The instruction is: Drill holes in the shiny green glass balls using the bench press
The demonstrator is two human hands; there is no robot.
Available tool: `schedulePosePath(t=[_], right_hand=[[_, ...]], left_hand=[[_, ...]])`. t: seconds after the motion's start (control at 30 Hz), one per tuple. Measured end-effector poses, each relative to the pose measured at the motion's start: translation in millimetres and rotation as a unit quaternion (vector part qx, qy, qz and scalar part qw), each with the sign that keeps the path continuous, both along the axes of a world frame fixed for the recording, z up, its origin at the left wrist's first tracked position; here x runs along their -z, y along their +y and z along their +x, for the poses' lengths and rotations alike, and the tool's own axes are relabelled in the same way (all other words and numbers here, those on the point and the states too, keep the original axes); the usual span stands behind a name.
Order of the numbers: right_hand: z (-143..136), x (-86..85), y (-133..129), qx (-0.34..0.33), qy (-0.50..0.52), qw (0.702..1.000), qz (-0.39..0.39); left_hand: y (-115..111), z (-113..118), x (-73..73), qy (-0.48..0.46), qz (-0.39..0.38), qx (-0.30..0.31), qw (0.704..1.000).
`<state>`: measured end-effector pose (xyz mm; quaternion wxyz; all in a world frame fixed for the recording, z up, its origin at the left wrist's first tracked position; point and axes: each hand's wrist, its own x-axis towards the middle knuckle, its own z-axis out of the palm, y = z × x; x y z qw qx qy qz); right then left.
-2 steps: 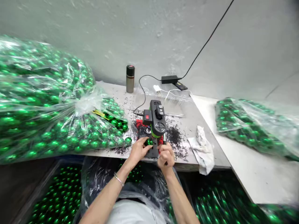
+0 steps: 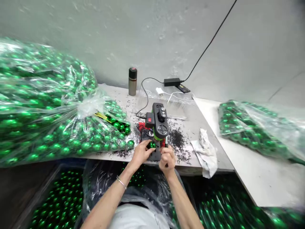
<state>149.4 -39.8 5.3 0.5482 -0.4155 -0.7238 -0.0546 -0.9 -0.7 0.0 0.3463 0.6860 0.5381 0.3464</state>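
- Filling the left side, a large clear bag [image 2: 47, 111] of shiny green balls slumps over the grey tabletop [image 2: 224, 162].
- To the right, a white tabletop [image 2: 262, 181] adjoins it, bearing a smaller bag [image 2: 250, 127] of the same balls.
- A black machine [image 2: 160, 119] stands near the front edge of the grey tabletop, its elongated head running away from the person, tipped slightly leftward at the far end.
- A crumpled white cloth [image 2: 205, 156] lies right of the machine, partly over the edge.
- The left hand [image 2: 141, 153] reaches in from the left, thumb and forefinger pinching a green ball [image 2: 152, 145] from either side.
- The right hand [image 2: 167, 157] is clenched at the machine's right side around what looks like a dark handle [image 2: 166, 142], mostly hidden by the fingers.
- A bottle [image 2: 132, 82] stands upright behind, well apart from both hands.
- That pinched ball sits at the machine's base, just below the near end of the head; being round, it has no long axis. It lies at the left fingertips, ahead and left of the right fist, so the left hand is nearer.
- Tiny black bits [image 2: 177, 138] are strewn beside the machine.
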Motion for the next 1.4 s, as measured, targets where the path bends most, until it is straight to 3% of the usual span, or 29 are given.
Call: schedulePosePath(t=[0.1,0.2,0.27,0.33,0.43,0.53,0.63,0.7,0.8,0.9,1.0,1.1,1.2,1.27,1.33,1.4], right_hand=[[-6,-10.1,2,-0.004,-0.001,0.998,0.060],[-11,-36.1,-1,-0.004,0.039,0.996,0.086],[-14,-61.2,-3,0.008,0.097,0.993,0.065],[-16,-86.2,-6,0.023,0.136,0.990,-0.007],[-18,-108.4,-7,0.034,0.161,0.984,-0.065],[-22,-107.5,-8,0.030,0.174,0.983,-0.055],[-26,-98.2,-8,0.030,0.198,0.979,-0.040],[-27,-95.0,-9,0.033,0.204,0.977,-0.041],[-27,-94.9,-10,0.031,0.192,0.980,-0.039],[-26,-95.1,-10,0.027,0.179,0.983,-0.035],[-26,-93.2,-11,0.031,0.181,0.983,-0.025],[-25,-90.9,-10,0.031,0.177,0.984,-0.021],[-24,-89.7,-10,0.022,0.169,0.985,-0.019],[-24,-89.7,-9,0.021,0.169,0.985,-0.016],[-24,-90.1,-9,0.023,0.170,0.985,-0.013],[-24,-90.7,-8,0.025,0.168,0.985,-0.012]], left_hand=[[2,0,1.4,-0.015,0.014,-0.002,1.000],[5,1,4.5,-0.042,0.009,-0.003,0.999],[1,0,6.4,-0.071,-0.009,-0.009,0.997],[-12,-4,7.2,-0.090,-0.007,-0.012,0.996],[-40,-20,5.2,-0.048,0.061,0.006,0.997],[-53,-43,-2.8,0.043,0.145,-0.019,0.988],[-35,-65,-17.5,0.142,0.206,-0.077,0.965],[-12,-75,-29.7,0.237,0.181,-0.075,0.952],[15,-83,-47.0,0.362,0.092,-0.003,0.928],[23,-86,-56.2,0.403,0.057,0.052,0.912],[19,-85,-54.8,0.412,0.049,0.073,0.907],[14,-85,-48.3,0.319,0.046,0.040,0.946],[11,-83,-43.8,0.041,-0.019,-0.023,0.999],[10,-77,-42.1,-0.171,-0.102,-0.039,0.979],[9,-67,-39.1,-0.334,-0.181,-0.039,0.924],[8,-54,-33.2,-0.428,-0.237,-0.041,0.871]])
